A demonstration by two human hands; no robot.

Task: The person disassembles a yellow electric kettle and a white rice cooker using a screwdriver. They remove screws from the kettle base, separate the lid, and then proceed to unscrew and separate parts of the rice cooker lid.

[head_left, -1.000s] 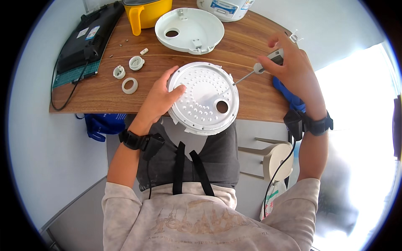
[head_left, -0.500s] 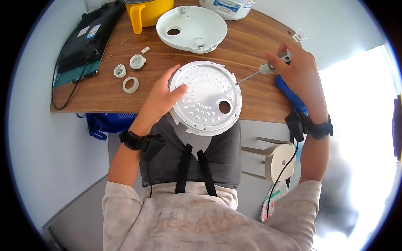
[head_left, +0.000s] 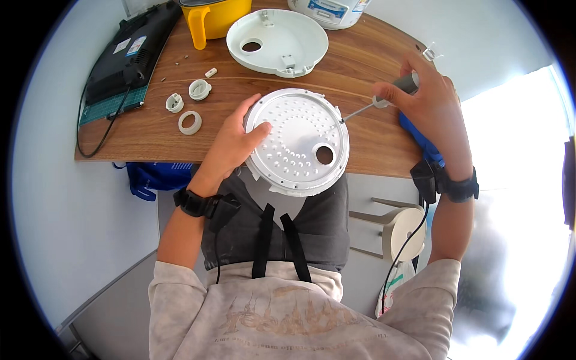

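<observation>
A round silvery metal plate with a white rim, rows of raised dimples and one hole [head_left: 292, 129] rests against the table's near edge, tilted toward me. My left hand [head_left: 236, 135] grips its left rim, thumb lying on the upper face. In my right hand [head_left: 427, 102] is a screwdriver [head_left: 393, 90] with a grey handle, held by the fingers from above. Its thin shaft slants down to the left, and the tip meets a dark spot on the plate's right rim. A screw there is too small to make out.
Behind the plate sits a white round cover [head_left: 279, 42] with a hole. A white ring [head_left: 190, 123], two small white caps [head_left: 200, 89] and tiny screws lie left on the wooden table [head_left: 360, 63]. Further back stand a yellow jug [head_left: 219, 18], a white tub [head_left: 330, 12] and a black monitor [head_left: 120, 57].
The screwdriver's handle has turned a little in my right hand, and the fingers have shifted on it. The tip stays at the plate's rim; my left hand keeps its grip.
</observation>
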